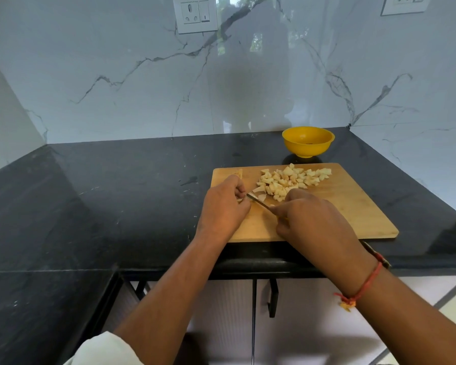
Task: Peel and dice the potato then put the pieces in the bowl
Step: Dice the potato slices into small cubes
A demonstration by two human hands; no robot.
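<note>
Dicing at the left-hand portion of the cutting board [353, 206]: pinning a small potato remnant [239, 199], mostly hidden, under the curled fingers of the left hand [223, 206], and gripping the handle of the knife [258, 201] in the clenched right hand [311, 219], with the blade angling toward the left fingertips. Keeping the diced potato [287, 180] heaped at the far middle of the board; leaving the yellow bowl [307, 150] just beyond the board's far edge, apart from it, showing no pieces inside so far as visible. Judging the chief hazard: working the blade very close to the left fingers with so little remnant to hold, probably risking a nick through rolling of the piece or skidding of the edge on a wet cut face. Judging a second hazard: crowding the heap beside the blade, likely scattering cubes off the board onto the dark countertop [116, 193] during any sweep toward the bowl. Possibly tipping the light bowl, too, by scraping against its rim. Leaving a pale scrap [238, 172] at the board's far left corner, perhaps peel, too small for telling.
</note>
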